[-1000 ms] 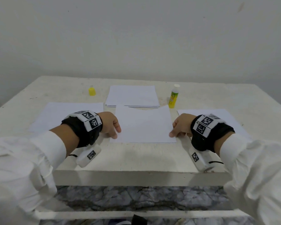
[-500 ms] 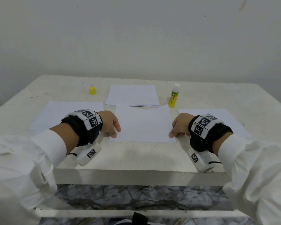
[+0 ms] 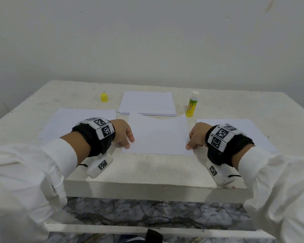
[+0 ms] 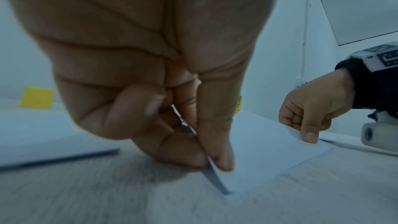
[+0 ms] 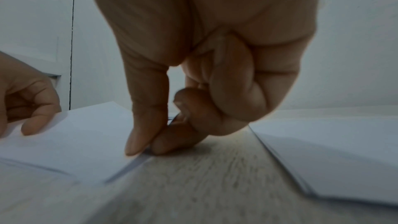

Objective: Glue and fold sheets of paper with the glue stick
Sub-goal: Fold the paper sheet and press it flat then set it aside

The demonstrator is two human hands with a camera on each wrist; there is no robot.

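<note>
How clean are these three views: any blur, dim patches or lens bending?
Head view: bright and sharp, table edges bowed by the wide lens. Left wrist view: bluish, left hand soft. Right wrist view: dim, right hand dark, tabletop smeared.

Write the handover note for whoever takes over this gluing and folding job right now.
Left hand: pinches the near left corner of the middle sheet.
Right hand: pinches the near right corner of the same sheet.
Glue stick: upright, uncapped, behind the sheet to the right; its yellow cap stands far left.
Paper stack: behind the middle sheet. Single sheets lie at left and right.
Done: one sheet placed, both near corners gripped, barely lifted.
Left: fold this sheet. Whether it already carries glue cannot be seen.
</note>
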